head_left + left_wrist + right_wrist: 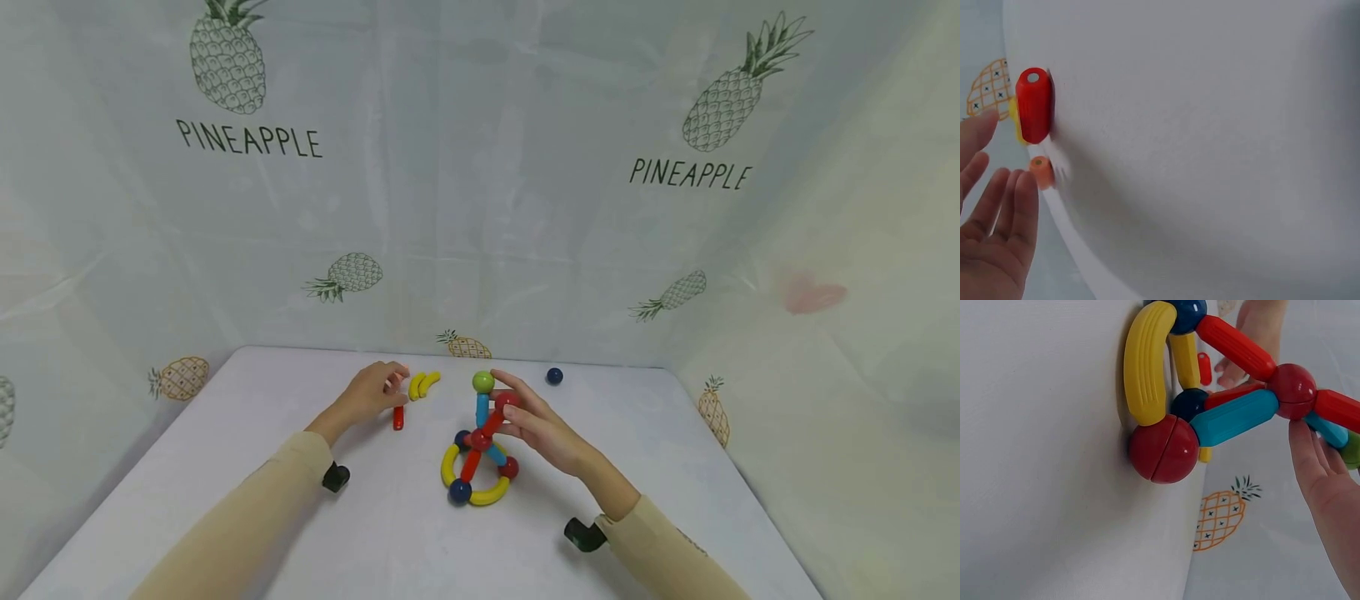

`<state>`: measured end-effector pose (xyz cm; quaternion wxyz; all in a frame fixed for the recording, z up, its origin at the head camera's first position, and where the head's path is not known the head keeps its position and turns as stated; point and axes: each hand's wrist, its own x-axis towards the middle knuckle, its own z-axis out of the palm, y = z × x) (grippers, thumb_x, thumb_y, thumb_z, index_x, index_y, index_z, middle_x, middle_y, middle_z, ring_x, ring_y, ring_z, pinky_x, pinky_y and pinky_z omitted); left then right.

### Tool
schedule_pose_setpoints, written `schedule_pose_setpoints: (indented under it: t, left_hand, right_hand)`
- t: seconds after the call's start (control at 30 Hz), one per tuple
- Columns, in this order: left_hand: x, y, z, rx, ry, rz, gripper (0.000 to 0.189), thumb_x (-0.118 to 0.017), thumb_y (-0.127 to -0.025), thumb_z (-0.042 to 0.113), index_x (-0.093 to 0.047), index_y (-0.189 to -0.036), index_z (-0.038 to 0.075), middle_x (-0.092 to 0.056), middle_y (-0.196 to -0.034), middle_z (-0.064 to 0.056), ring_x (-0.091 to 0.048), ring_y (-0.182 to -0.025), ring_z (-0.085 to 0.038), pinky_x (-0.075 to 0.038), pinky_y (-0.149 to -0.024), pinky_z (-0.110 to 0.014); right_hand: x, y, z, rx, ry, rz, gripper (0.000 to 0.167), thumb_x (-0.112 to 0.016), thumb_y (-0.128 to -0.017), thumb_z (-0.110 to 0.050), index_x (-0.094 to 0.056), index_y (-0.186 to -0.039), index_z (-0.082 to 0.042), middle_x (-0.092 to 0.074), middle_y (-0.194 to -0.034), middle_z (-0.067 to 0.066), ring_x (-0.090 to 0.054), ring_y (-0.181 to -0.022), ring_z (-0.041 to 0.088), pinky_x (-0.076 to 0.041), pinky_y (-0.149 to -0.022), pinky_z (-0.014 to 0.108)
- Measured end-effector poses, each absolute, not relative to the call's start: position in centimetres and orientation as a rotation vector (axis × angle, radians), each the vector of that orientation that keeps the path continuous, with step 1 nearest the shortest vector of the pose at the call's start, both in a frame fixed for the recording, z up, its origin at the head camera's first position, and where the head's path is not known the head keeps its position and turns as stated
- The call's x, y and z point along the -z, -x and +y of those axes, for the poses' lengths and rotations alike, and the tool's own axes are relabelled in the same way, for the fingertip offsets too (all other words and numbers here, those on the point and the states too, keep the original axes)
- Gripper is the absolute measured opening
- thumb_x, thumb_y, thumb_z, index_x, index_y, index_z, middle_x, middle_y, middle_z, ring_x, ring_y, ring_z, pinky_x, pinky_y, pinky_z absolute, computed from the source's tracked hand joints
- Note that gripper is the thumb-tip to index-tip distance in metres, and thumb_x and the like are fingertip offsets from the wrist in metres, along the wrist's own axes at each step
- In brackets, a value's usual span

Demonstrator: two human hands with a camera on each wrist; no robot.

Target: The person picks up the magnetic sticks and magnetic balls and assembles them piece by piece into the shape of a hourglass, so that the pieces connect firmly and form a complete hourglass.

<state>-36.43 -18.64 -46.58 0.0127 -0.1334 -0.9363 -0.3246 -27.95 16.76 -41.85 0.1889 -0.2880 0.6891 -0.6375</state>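
the left hand (369, 392) grips nothing that shows, thumb and fingers apart. just on the near side of its thumb lies a glossy red plastic-looking rod (398, 418), long axis roughly toward the person. that hand is nearer; the right hand (551, 435) holds a multicoloured ball-and-rod frame (481, 440), well apart rightward.
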Motion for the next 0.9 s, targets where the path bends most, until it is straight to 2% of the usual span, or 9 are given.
schedule_pose_setpoints:
  t: [0.27, 0.43, 0.57, 0.7, 0.9]
  left_hand:
    - [47.3, 38.7, -18.8, 0.881, 0.269, -2.973, 0.045, -0.071, -0.103, 0.025, -0.06, -0.141, 0.005, -0.065, -0.125, -0.018, -0.06, -0.111, -0.035, -0.053, -0.102, -0.053]
    - [47.7, 39.5, -18.9, 0.867, 0.24, -3.022, 0.044, -0.068, -0.104, 0.024, -0.058, -0.141, 0.003, -0.07, -0.119, -0.018, -0.061, -0.11, -0.035, -0.051, -0.105, -0.055]
    - [47.6, 39.5, -18.9, 0.858, 0.271, -3.015, 0.041, -0.069, -0.101, 0.015, -0.059, -0.139, 0.002, -0.072, -0.112, -0.017, -0.063, -0.105, -0.035, -0.052, -0.101, -0.055]
    - [47.8, 39.5, -19.0, 0.859, 0.243, -3.029, 0.04, -0.068, -0.102, 0.014, -0.06, -0.139, 0.002, -0.071, -0.111, -0.016, -0.062, -0.103, -0.035, -0.053, -0.099, -0.054]
    - [48.5, 39.5, -19.9, 0.934, 0.123, -3.038, 0.048, -0.069, -0.104, 0.032, -0.062, -0.142, 0.005, -0.07, -0.121, -0.019, -0.063, -0.111, -0.036, -0.054, -0.102, -0.054]
  right_hand:
    - [41.8, 28.0, 16.8, 1.787, 0.82, 1.94, 0.065, -0.047, -0.111, -0.026, -0.019, -0.17, -0.021, -0.029, -0.167, 0.022, -0.03, -0.155, 0.042, -0.045, -0.119, 0.042]
    - [41.8, 28.0, 16.9, 1.78, 0.827, 1.939, 0.066, -0.047, -0.111, -0.027, -0.018, -0.171, -0.021, -0.028, -0.167, 0.022, -0.03, -0.155, 0.043, -0.044, -0.119, 0.043]
    - [41.8, 28.1, 16.8, 1.785, 0.83, 1.942, 0.066, -0.047, -0.111, -0.026, -0.02, -0.17, -0.022, -0.029, -0.167, 0.021, -0.032, -0.154, 0.041, -0.045, -0.119, 0.043]
    - [41.8, 28.1, 16.9, 1.786, 0.833, 1.943, 0.065, -0.047, -0.111, -0.026, -0.02, -0.17, -0.022, -0.03, -0.166, 0.022, -0.033, -0.153, 0.041, -0.046, -0.118, 0.043]
    - [41.8, 28.0, 16.9, 1.785, 0.825, 1.944, 0.066, -0.047, -0.111, -0.027, -0.02, -0.17, -0.022, -0.03, -0.166, 0.021, -0.034, -0.153, 0.04, -0.045, -0.119, 0.043]
